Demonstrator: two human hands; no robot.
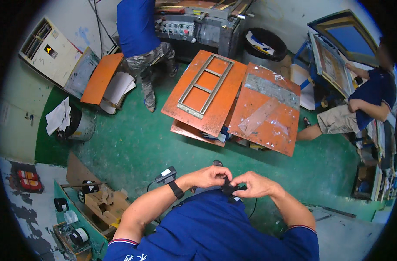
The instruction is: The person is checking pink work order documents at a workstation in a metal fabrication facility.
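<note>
The left hand (215, 177) and right hand (254, 185), nearly together, pinch a small, soft-looking black piece (228, 189) on the wearer's side of a smooth orange board (223, 100). On that board lies a speckled, ladder-shaped frame (189, 111); to its right, a scuffed, white-flecked panel (283, 137).

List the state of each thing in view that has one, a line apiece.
Left hand: fingertips pinched on the small black item
Right hand: fingertips pinched on the same item
Wrist device: strapped on the left wrist
Ladder-shaped frame: lying on an orange board
Cardboard box: open
Left-side bin: papers sticking out
Blue-centred screen frame: tilted up
</note>
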